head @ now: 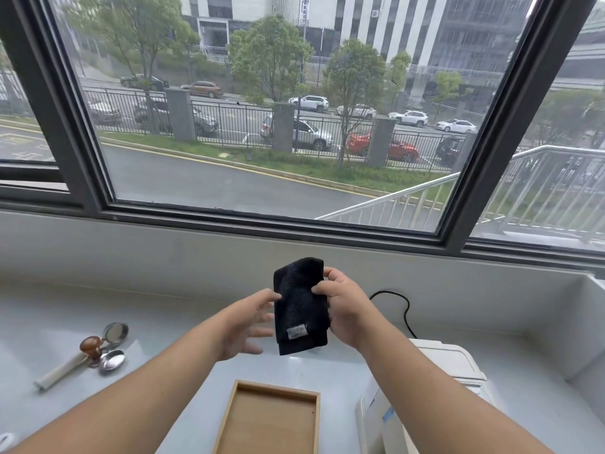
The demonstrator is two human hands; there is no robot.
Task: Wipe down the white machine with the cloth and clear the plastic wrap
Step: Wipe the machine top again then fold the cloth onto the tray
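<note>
A folded black cloth (299, 306) with a small grey label hangs upright in the air over the counter. My right hand (342, 306) grips its right edge between thumb and fingers. My left hand (244, 322) is just left of the cloth, fingers spread, its fingertips at or near the cloth's left edge. The white machine (448, 365) stands at the lower right, partly hidden by my right forearm, with a clear film and a blue-printed label on its near face. No loose plastic wrap shows apart from that.
An empty wooden tray (235, 417) lies at the near centre of the white counter (163, 309). A tamper with a brown knob, metal discs and a white strip (95, 350) lie at the left. A black cable (406, 309) runs behind the machine. A window fills the back.
</note>
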